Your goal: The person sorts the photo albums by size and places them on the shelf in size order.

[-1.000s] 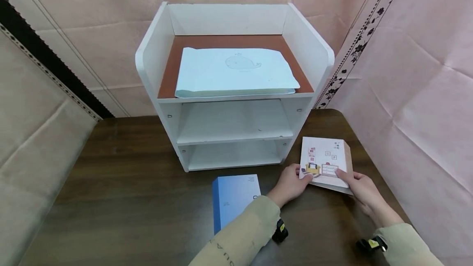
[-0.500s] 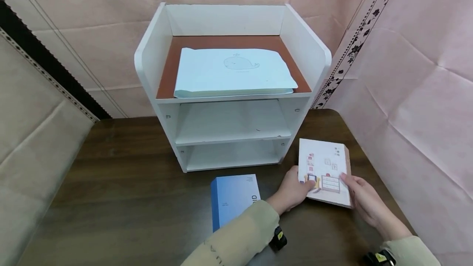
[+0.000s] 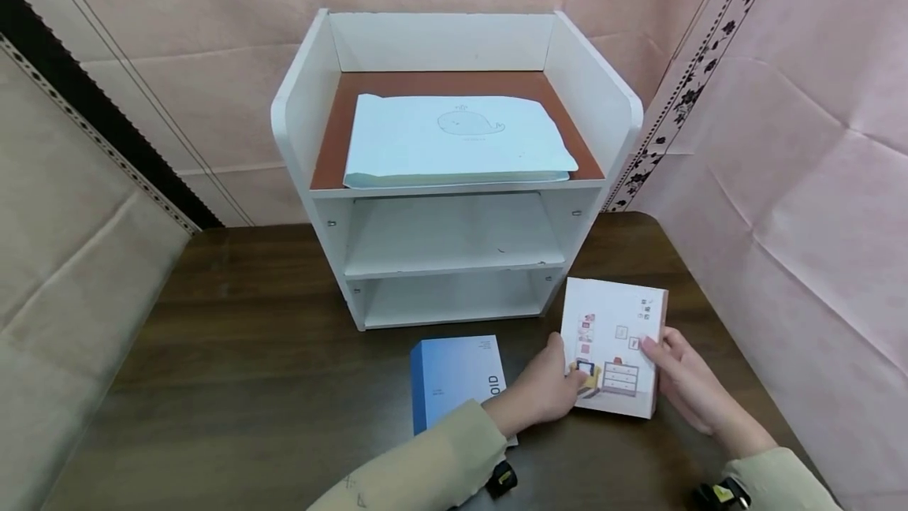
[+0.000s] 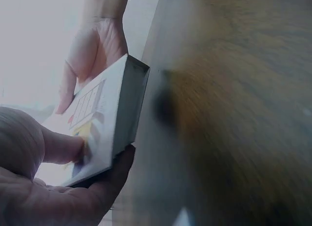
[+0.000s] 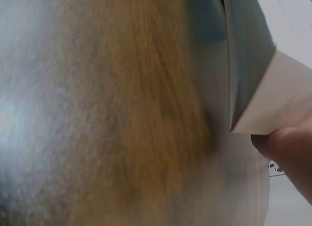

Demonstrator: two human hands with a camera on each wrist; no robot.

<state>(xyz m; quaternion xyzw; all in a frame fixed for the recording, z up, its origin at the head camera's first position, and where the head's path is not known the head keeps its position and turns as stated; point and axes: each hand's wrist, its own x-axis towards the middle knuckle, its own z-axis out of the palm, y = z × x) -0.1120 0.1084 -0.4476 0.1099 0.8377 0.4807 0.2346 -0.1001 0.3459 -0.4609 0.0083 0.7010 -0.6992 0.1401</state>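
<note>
A thick white book (image 3: 613, 337) with small printed furniture pictures on its face is tilted up over the table, between both hands. My left hand (image 3: 542, 385) grips its lower left edge; in the left wrist view the thumb (image 4: 63, 147) lies on the printed face and the fingers go beneath. The right hand (image 3: 691, 385) holds the opposite edge, thumb on the face. In the right wrist view a finger touches the book's pale side (image 5: 278, 99). A blue book (image 3: 454, 373) lies on the table, partly hidden by the left forearm.
Behind the hands stands a white shelf unit (image 3: 454, 270) with two lower compartments and a brown top surface. A pale blue pad (image 3: 461, 144) with a whale drawing lies on top. Pink cloth walls (image 3: 801, 140) enclose the dark wooden table (image 3: 248, 385).
Both hands have brought the white book left and toward the body, tilting its face up more toward the head camera. The blue book and the pad stay where they were.
</note>
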